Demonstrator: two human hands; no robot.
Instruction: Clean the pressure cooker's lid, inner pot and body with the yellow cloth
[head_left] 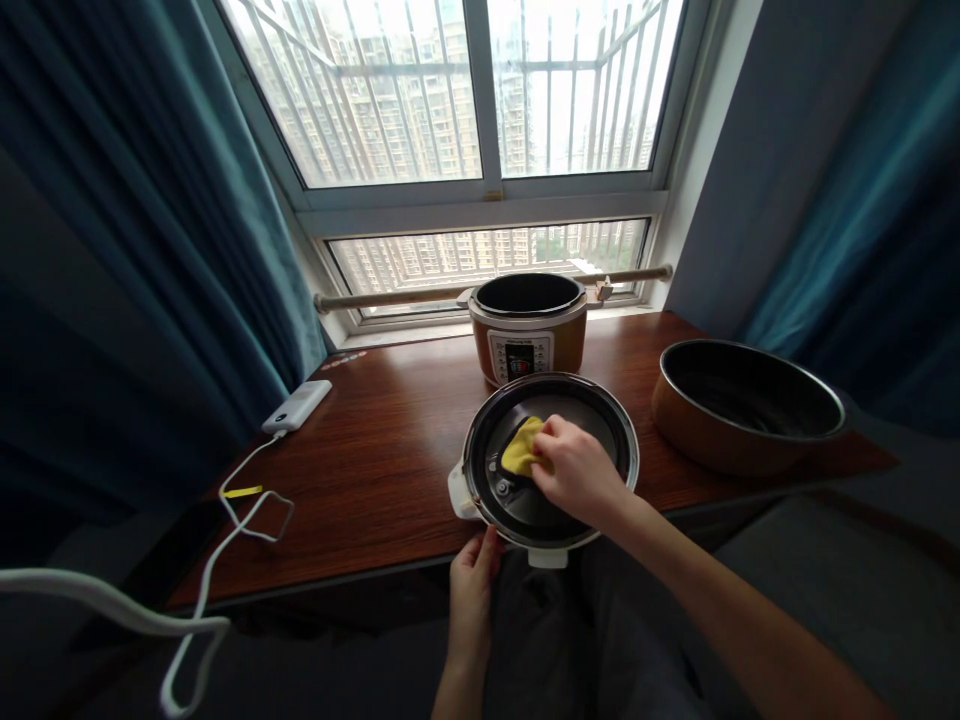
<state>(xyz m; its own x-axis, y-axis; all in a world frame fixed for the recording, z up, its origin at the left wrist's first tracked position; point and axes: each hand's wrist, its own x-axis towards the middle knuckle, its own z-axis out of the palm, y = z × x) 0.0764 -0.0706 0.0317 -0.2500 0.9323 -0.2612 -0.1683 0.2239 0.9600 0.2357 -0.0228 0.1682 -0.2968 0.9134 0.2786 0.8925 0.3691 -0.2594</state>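
A round pressure cooker lid [559, 515] is tilted with its dark inner side facing up at me, over the table's front edge. My left hand [476, 565] grips the lid's rim at the lower left, thumb on top and the other fingers partly hidden beneath. Pinched in my right hand [574, 465] is a yellow cloth [521, 447], pressed on the lid's inner face near its centre. Behind the lid stands the brown and white electric pressure cooker [566, 345], its top uncovered and a control panel on its front.
To the right sits a brown inner pot [724, 440] with a dark inside. A white power bank [298, 406] with a white cable [225, 500] lies on the left of the wooden table [390, 450]. Blue curtains [225, 180] flank the barred window [405, 100].
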